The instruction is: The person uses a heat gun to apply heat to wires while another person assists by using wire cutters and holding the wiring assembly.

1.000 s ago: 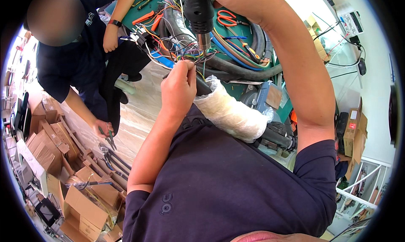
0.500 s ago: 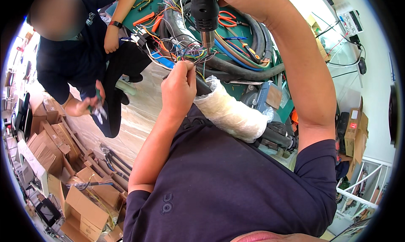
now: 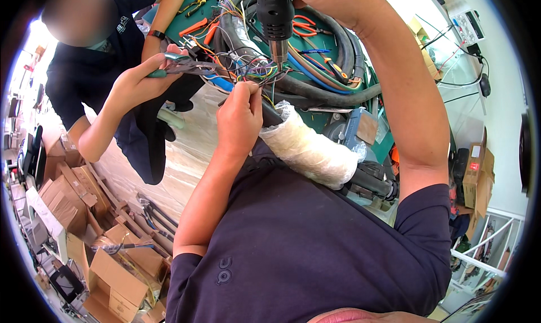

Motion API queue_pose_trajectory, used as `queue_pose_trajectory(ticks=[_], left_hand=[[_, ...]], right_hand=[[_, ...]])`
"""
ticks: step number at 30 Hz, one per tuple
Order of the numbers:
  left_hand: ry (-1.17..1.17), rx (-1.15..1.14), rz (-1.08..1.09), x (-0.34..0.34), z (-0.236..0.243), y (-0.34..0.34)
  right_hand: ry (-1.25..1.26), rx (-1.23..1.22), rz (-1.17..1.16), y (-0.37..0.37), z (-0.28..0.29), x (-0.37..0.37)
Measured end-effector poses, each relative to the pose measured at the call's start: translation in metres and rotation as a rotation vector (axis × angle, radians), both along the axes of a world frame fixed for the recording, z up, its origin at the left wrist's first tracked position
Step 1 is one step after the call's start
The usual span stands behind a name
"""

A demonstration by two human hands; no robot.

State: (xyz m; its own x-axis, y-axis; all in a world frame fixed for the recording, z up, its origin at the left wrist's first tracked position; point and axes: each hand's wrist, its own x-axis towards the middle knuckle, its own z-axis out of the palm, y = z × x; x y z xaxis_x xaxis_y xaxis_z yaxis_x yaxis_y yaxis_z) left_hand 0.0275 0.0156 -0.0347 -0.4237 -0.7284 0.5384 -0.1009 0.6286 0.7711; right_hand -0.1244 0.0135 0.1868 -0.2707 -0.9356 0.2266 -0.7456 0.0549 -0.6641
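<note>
My right hand [image 3: 329, 1] grips a black heat gun [image 3: 274, 10] at the top of the view, only part of its grip showing. The gun's metal nozzle points down at a bundle of thin coloured wires [image 3: 253, 69]. Just left of the nozzle, my left hand [image 3: 241, 111] pinches wires from that bundle between thumb and fingertips. A thick black cable [image 3: 271, 118] runs from the wires into a sleeve of clear wrap over pale padding [image 3: 310, 148], close against my body. At the left, a co-worker's hand [image 3: 138, 83] holds green-handled pliers [image 3: 174, 67] beside the wires.
Coiled black cable [image 3: 344, 47] lies on the green table mat [image 3: 315, 119] with orange-handled scissors [image 3: 304, 25] and orange-handled pliers [image 3: 194, 27]. A blue box [image 3: 356, 125] sits to the right of the sleeve. Cardboard boxes [image 3: 115, 275] crowd the floor at lower left.
The co-worker's hand with the green-handled pliers has risen from low at the left to beside the wires. My hands and the heat gun have barely moved.
</note>
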Motion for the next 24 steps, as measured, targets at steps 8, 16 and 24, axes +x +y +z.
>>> queue_pose_trajectory(ticks=[8,16,24], left_hand=[[0.048,0.061,0.006,0.0,-0.009,0.0],[0.576,0.829,-0.084,0.003,-0.008,0.011],[0.63,0.857,-0.049,0.002,-0.011,0.012]], right_hand=[[-0.098,-0.045,0.002,0.001,-0.004,-0.003],[-0.657,-0.629,-0.092,0.052,-0.024,-0.012],[-0.839,-0.678,-0.267,0.117,-0.073,-0.026]])
